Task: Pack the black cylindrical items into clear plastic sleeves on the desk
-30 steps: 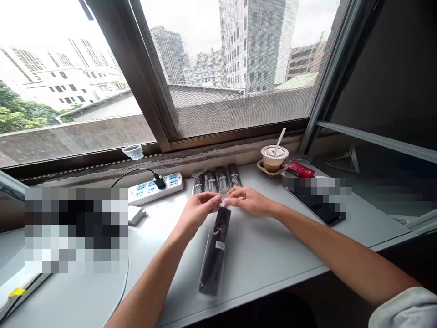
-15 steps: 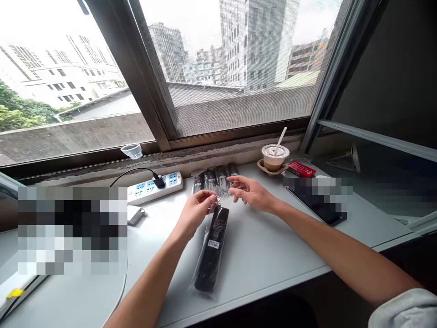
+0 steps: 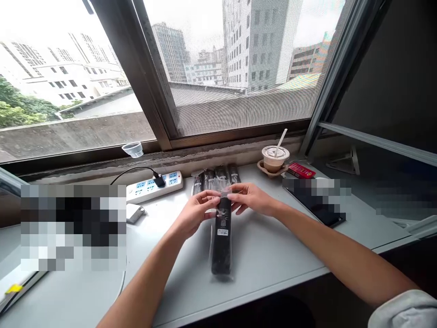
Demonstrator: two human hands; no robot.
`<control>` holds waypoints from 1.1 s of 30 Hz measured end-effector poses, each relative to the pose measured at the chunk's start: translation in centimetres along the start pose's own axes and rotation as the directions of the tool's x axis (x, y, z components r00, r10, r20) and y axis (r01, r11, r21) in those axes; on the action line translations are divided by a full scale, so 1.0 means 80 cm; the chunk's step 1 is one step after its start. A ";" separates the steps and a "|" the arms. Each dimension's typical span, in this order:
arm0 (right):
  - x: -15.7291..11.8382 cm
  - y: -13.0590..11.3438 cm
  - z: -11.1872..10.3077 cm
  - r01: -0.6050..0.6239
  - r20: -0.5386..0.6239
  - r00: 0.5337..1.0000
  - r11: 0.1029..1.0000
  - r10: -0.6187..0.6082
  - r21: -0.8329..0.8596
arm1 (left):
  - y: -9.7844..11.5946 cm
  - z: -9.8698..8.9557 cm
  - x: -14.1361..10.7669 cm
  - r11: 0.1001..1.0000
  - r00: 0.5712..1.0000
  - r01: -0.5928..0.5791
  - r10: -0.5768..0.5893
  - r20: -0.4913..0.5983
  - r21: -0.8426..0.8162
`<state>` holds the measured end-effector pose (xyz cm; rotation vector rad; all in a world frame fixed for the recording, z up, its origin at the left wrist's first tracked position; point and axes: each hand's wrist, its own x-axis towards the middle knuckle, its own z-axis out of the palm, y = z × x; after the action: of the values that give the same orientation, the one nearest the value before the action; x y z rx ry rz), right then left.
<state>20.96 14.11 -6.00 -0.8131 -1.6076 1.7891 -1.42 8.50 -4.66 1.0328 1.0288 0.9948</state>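
Note:
A long black item in a clear plastic bag [image 3: 221,246], with a white barcode label on it, lies lengthwise in front of me. My left hand [image 3: 198,210] pinches the bag's upper left side near its far end. On the other side my right hand [image 3: 248,199] grips the same end between thumb and fingers. The clear top of the bag sticks up between both hands. What the black item is, I cannot make out. Just behind my hands lie several similar bagged black items [image 3: 209,176] in a row, partly hidden.
A white power strip [image 3: 155,187] with a black plug stands at the back left, near a grey-white adapter [image 3: 134,212]. At the back right are a lidded cup [image 3: 275,157] with a straw, a red packet [image 3: 301,171] and a dark tablet [image 3: 316,202]. A clear plastic cup [image 3: 133,149] sits by the window.
My right hand has come down and in to grip the bag's top beside my left hand. The bagged black item has turned straighter and shifted slightly to the right and away from me.

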 end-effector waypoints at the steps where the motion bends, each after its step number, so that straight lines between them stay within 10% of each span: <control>1: 0.000 0.001 -0.001 0.015 -0.003 1.000 1.000 -0.015 0.007 | 0.000 0.000 0.000 1.000 1.000 -0.017 0.018 0.008 -0.017; 9: -0.004 -0.004 0.000 0.097 0.049 0.994 0.994 -0.099 0.042 | 0.012 0.008 -0.008 0.997 0.992 -0.018 0.028 0.119 -0.080; 26: 0.007 0.008 0.011 0.196 -0.110 0.971 0.970 -0.213 -0.147 | -0.003 0.019 -0.002 0.982 0.996 -0.085 0.087 -0.001 0.166; 33: 0.009 -0.012 -0.029 0.204 -0.370 0.713 0.681 -0.595 -0.703 | 0.021 0.052 0.085 0.774 0.960 -0.109 0.244 -0.134 0.624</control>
<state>22.32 16.24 -5.31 -1.0291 -1.7561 0.5468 3.78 14.63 -3.45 1.6109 1.5090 0.9512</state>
